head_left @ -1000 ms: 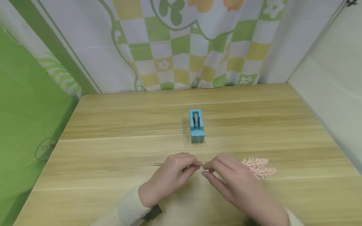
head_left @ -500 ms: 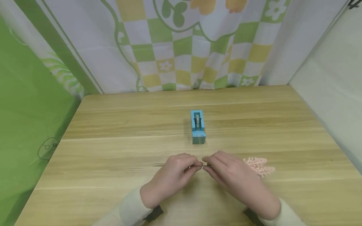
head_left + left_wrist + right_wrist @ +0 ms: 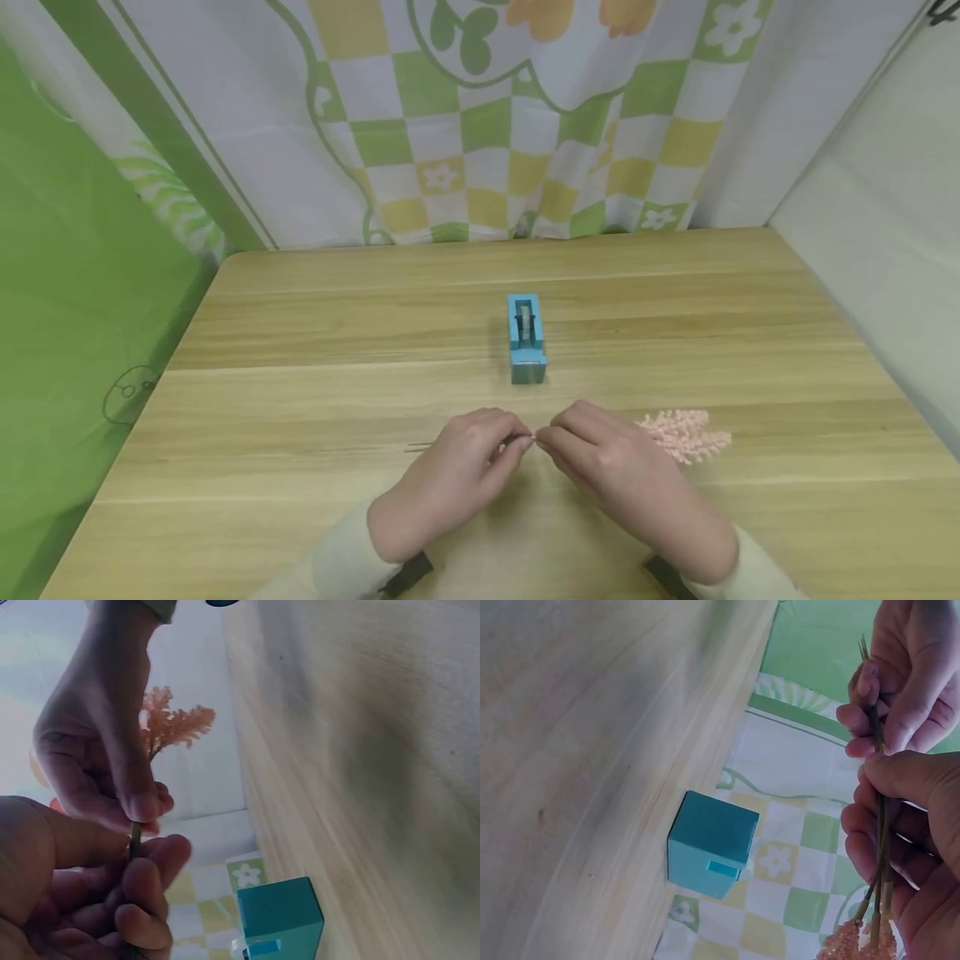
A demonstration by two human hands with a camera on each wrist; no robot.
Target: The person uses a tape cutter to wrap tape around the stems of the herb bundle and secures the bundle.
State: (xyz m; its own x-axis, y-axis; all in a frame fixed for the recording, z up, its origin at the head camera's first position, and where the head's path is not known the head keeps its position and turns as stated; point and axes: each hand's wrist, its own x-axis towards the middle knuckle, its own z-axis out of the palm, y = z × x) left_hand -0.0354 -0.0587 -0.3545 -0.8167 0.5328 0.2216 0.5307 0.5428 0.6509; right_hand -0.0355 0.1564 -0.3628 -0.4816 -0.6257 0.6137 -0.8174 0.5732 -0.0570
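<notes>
A small bundle of pink artificial flowers [image 3: 686, 435] stretches sideways between my hands, its blossoms beyond my right hand. My left hand [image 3: 461, 458] grips the thin dark stems, whose ends [image 3: 420, 447] stick out to its left. Close beside it, my right hand [image 3: 618, 458] pinches the same stems between thumb and fingers; the fingertips of both hands nearly meet. In the right wrist view several stems [image 3: 883, 825] run together across my right fingers. The left wrist view shows a short piece of stem [image 3: 136, 840] between the two hands.
A blue tape dispenser [image 3: 527, 340] with a roll of clear tape stands on the wooden table [image 3: 337, 325], just beyond my hands. A checked green, yellow and white curtain [image 3: 487, 125] hangs along the table's back edge. Green cloth [image 3: 75, 250] hangs at the left.
My right thumb and fingers, apart a second ago, have come together on the stems. The flowers have shifted slightly, and the stem ends at the left sit a little lower.
</notes>
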